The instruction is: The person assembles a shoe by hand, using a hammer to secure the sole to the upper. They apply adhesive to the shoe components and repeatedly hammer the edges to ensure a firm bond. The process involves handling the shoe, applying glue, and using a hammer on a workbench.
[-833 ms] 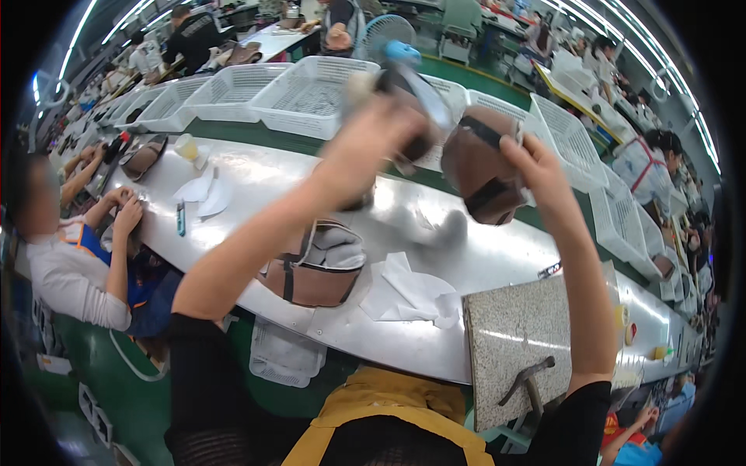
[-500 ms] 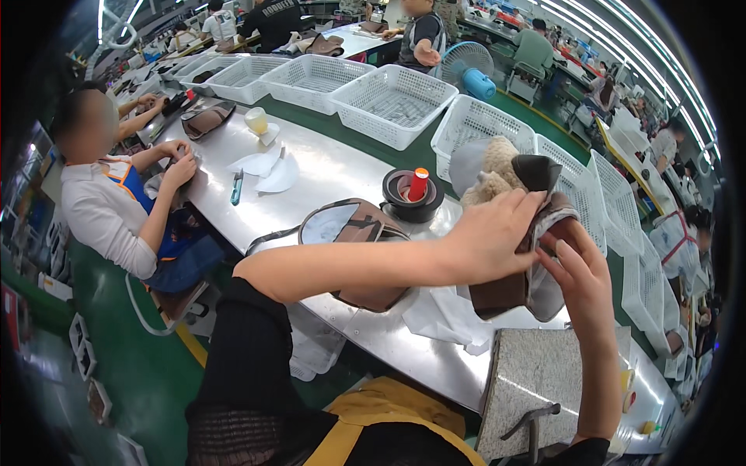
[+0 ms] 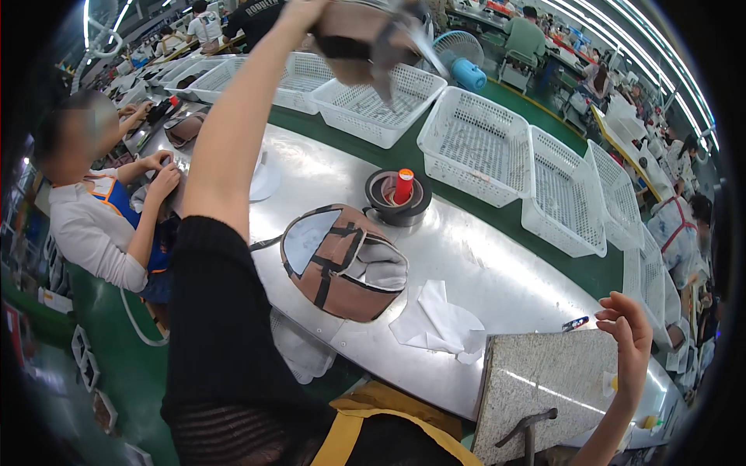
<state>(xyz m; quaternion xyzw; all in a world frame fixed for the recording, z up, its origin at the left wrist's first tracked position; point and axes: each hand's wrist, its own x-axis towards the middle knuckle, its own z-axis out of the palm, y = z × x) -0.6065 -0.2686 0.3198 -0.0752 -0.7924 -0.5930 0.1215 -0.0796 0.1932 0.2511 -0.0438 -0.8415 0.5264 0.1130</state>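
My left hand (image 3: 305,12) is raised at the top of the view, its fingers closed on a brown sewn piece (image 3: 353,46). Dark strips and loose ends trail from that piece, blurred by motion, over the white baskets. Low on the right, my right hand (image 3: 626,330) holds nothing, its fingers apart and slightly bent. A second brown sewn piece (image 3: 326,283) with black strips, a pale panel and a grey-white lined opening lies on the metal table between my arms. Crumpled white sheets (image 3: 439,318) lie beside it.
A roll of dark tape (image 3: 420,210) with a red spool (image 3: 403,186) inside stands behind. White baskets (image 3: 478,147) line the far side. A stone-like slab (image 3: 548,373) bears a hammer-like tool (image 3: 528,427). A co-worker (image 3: 101,225) sits at the left.
My left hand has swung up and leftward, carrying the brown piece away from my right hand. My right hand has let go and moved lower and rightward, its fingers apart.
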